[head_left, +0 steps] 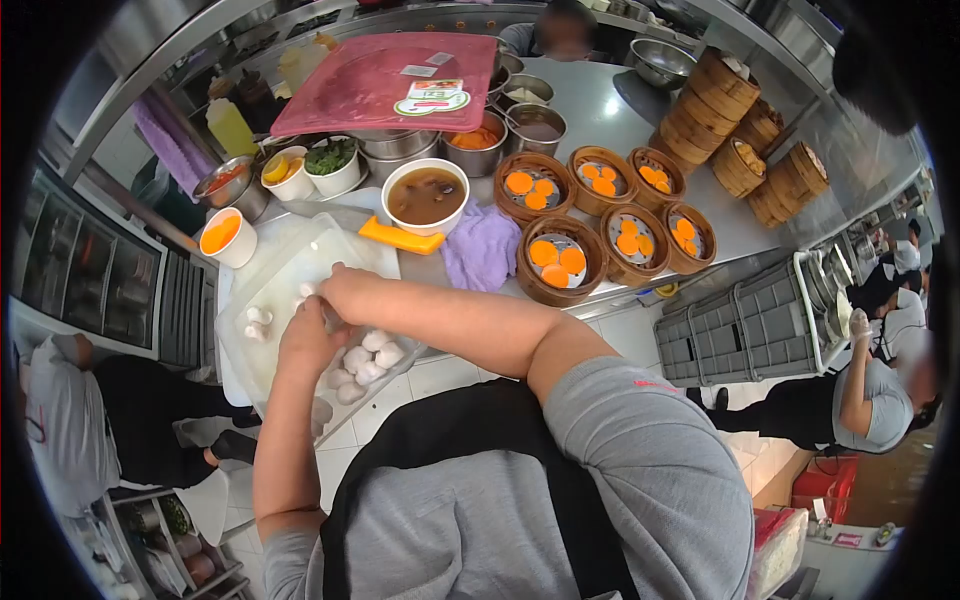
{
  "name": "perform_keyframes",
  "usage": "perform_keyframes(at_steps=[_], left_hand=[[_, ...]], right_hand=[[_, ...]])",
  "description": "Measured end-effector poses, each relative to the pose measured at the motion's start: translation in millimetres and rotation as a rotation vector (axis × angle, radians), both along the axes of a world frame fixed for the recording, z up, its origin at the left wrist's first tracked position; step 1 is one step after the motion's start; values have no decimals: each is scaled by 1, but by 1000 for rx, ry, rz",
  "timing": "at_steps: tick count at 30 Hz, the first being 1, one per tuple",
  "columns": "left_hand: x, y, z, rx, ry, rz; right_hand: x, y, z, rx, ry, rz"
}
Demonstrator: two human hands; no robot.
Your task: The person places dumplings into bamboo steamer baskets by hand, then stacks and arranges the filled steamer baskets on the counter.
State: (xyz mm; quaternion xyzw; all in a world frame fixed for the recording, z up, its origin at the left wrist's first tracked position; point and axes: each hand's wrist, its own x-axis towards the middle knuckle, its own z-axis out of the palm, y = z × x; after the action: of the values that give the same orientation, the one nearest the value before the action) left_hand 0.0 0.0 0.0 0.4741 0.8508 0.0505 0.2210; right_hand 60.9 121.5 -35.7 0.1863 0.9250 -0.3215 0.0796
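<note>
Over a pale translucent sheet [278, 350] on the left of the worktop, my two hands meet. A small white dough-like piece [306, 290] shows at the fingertips of my left hand [305, 338], whose fingers are pinched round it. My right hand [346, 294] is right beside it, fingers bent together; what they hold, if anything, is hidden. More small white pieces [258, 322] lie to the left on the sheet. Larger white balls [365, 362] are grouped just right of my left hand, near the worktop's front edge.
An orange-handled knife [402, 238] lies beside a bowl of brown liquid [426, 196] and a purple cloth [480, 248]. Bamboo steamers [561, 262] with orange rounds stand to the right. A red board [385, 85] rests over metal pots. People are at left, right and back.
</note>
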Motion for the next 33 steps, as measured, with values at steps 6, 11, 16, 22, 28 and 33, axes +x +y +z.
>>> perform_keyframes(at_steps=[6, 11, 16, 22, 28, 33], left_hand=[[-16, 2, -31, 234, 132, 35], [-31, -6, -41, 309, 94, -5], [-42, -26, -32, 377, -29, 143], [-78, -50, -21, 634, -924, 596], [-87, -46, -38, 491, -823, 527], [-74, -27, -55, 390, -34, 266]], right_hand=[[-11, 6, -35, 122, 269, 108], [-9, 17, -24, 159, 340, 183], [-3, 25, -9, -219, 317, -71], [-35, 32, 0, -768, 93, -354], [-52, 11, -6, 166, 119, 57], [-48, -3, -7, 301, 100, 113]])
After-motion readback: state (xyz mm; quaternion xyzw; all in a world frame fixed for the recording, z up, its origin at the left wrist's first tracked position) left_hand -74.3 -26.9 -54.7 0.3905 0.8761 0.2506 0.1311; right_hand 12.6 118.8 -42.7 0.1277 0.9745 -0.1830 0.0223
